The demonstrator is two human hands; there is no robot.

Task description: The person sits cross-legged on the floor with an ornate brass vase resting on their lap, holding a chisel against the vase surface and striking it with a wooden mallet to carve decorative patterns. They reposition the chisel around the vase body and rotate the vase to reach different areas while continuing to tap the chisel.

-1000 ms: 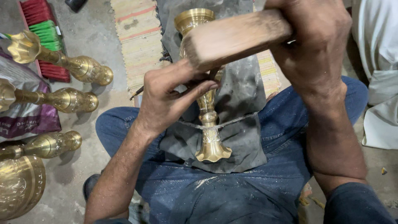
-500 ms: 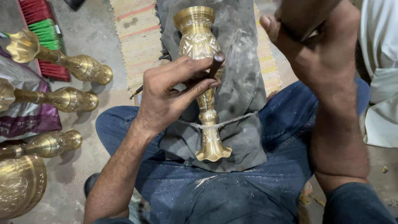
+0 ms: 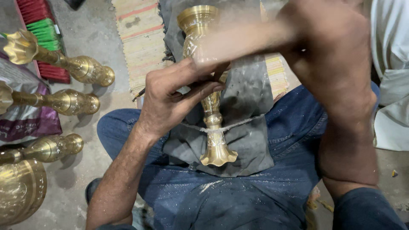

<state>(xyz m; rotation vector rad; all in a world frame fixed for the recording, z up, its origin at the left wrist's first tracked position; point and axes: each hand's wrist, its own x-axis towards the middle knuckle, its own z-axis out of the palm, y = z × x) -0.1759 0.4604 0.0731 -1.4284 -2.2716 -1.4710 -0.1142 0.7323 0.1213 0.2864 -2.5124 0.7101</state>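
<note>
L hand (image 3: pixel 170 102) pinches thin tool against brass vase (image 3: pixel 208 85) on grey cloth (image 3: pixel 251 140); R hand (image 3: pixel 324 38) blurred, grip state unclear.

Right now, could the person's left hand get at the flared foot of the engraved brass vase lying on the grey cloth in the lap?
Probably yes. The left hand rests on the engraved brass vase at mid-stem, and its flared foot lies bare on the grey cloth just below, with only a thin cord across the stem between them.

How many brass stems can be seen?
4: one stem on the lap under the left hand, three stems on the floor at left. Others may lie outside view.
</note>
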